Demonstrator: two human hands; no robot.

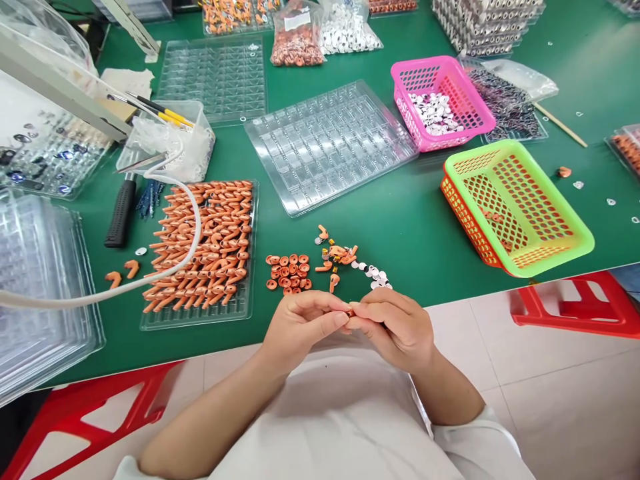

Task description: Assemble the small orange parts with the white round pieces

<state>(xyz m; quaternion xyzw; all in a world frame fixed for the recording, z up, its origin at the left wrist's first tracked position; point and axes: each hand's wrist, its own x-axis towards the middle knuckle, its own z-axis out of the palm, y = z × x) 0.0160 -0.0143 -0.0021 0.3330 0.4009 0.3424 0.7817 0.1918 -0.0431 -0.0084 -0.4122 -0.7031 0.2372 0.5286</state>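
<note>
Orange plastic, one small piece (351, 313), mostly hidden: pinched at lower centre of the frame, at the near edge of the green table (390, 230). Left hand (306, 328): thumb and forefinger brought close together on the piece, wrist angled inward. Right hand (403, 327): thumb and forefinger likewise narrow, meeting the left fingertips; the other fingers curled in. Which face is turned up, I cannot tell from where I stand. Laid out just beyond the hands: orange caps (293, 270), in a loose block; orange stems (340, 252) with yellow bits, in a jumbled heap; white discs (376, 274), in a curved line. Left of centre: clear tray (220, 316) packed with more stems, a white cable (199, 223) lying across it. Centre, farther up: clear tray with slots (330, 143). Upper right: pink basket (453, 142) holding white pieces; below it, green basket (565, 251). Handling notes, in my judgement: light, even pressure from both thumbs, the piece kept square between the tips; a skewed push would likely mark the rim or make it slip. Better worked a little farther over the table, since a drop here could reach the floor.
</note>
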